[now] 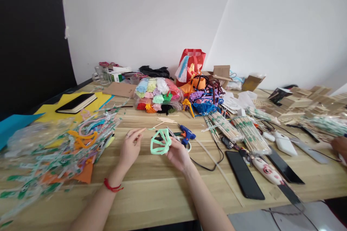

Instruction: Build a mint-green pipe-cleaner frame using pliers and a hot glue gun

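Observation:
A mint-green cage-like frame [160,142], seemingly bent from fuzzy pipe cleaners, is held up by its right side in my right hand [177,154]. My left hand [131,148] is to the left of the frame and apart from it. Its index finger points toward the frame, the other fingers are partly curled, and I see nothing in it. A blue hot glue gun [186,134] lies just beyond my right hand. Scissors [187,147] are partly hidden behind that hand.
Plastic wrappers [51,166] are heaped at left near a black notebook [76,103]. Behind are a bag of coloured pipe cleaners [158,95] and a red gift bag [199,57]. At right lie wooden stick bundles [251,135], a phone [244,175] and another person's hand [339,147].

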`<move>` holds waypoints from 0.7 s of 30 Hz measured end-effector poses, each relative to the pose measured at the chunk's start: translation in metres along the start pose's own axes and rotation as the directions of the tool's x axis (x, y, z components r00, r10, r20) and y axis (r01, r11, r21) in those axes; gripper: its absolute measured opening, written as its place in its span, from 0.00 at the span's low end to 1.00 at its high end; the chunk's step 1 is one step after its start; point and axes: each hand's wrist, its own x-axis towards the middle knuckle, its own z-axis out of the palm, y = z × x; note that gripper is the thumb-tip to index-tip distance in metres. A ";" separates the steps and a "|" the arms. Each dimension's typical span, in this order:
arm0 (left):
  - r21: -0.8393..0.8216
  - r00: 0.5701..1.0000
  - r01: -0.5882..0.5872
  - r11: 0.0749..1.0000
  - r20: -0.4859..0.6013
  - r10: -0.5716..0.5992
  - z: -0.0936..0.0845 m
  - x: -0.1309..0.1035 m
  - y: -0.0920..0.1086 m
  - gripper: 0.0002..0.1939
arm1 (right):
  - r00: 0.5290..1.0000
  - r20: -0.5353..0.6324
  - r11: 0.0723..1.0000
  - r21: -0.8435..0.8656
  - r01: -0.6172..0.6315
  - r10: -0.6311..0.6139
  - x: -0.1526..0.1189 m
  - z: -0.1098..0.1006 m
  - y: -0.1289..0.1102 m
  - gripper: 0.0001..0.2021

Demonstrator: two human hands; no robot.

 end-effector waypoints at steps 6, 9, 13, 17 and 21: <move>-0.227 0.973 0.227 0.947 0.084 -0.213 0.003 -0.002 0.020 0.18 | 1.000 -0.025 0.999 -0.039 0.013 -0.014 0.002 0.004 0.008 0.10; -0.398 0.936 0.339 0.852 0.231 -0.265 0.006 -0.003 0.025 0.20 | 0.998 -0.046 0.995 -0.098 0.037 -0.041 0.003 0.004 0.011 0.11; -0.503 0.901 0.403 0.765 0.364 -0.236 0.014 -0.008 0.026 0.18 | 0.995 -0.064 0.986 -0.151 0.071 -0.082 0.004 0.006 0.012 0.10; -0.525 0.892 0.384 0.760 0.423 -0.158 0.022 -0.013 0.026 0.16 | 0.992 -0.059 0.954 -0.285 0.091 -0.113 0.004 0.008 0.015 0.13; -0.528 0.892 0.384 0.757 0.425 -0.156 0.021 -0.014 0.026 0.14 | 0.989 -0.079 0.925 -0.371 0.085 -0.123 0.002 0.008 0.014 0.14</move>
